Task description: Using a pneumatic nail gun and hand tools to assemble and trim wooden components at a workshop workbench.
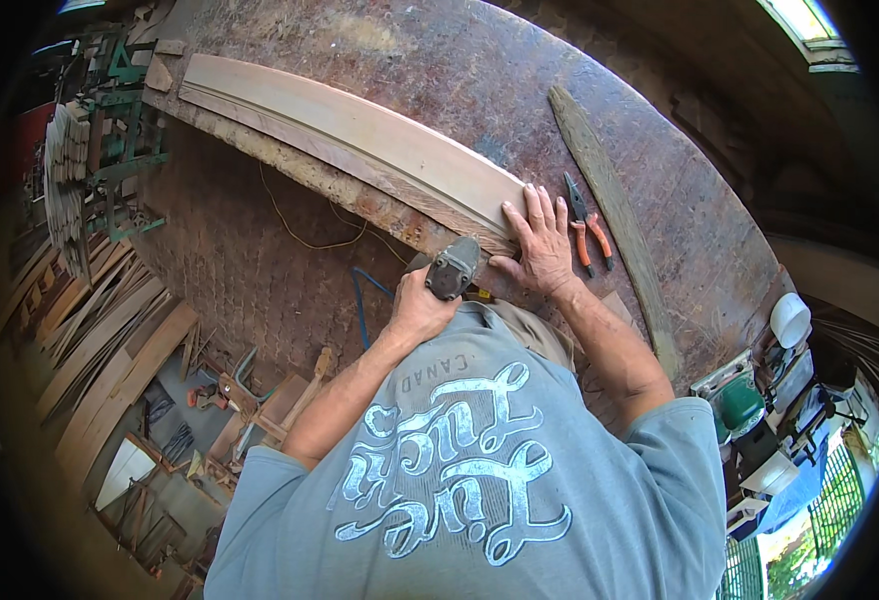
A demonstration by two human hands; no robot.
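Note:
My left hand is closed around the grip of a dark grey power tool, which looks like a nail gun seen from above; its nose is hidden. The tool is by the near end of a long pale wooden board, lying along the table's edge with a narrower strip along its near side. My right hand lies on that end of the board, fingers stretched out and thumb apart. Pliers with orange handles lie just right of that hand, their jaws pointing away.
A rough, weathered wooden slat lies right of the pliers on the large brown table. A blue hose and a thin yellow cord are below the table's edge. Wood planks pile up at left; a white cup stands right.

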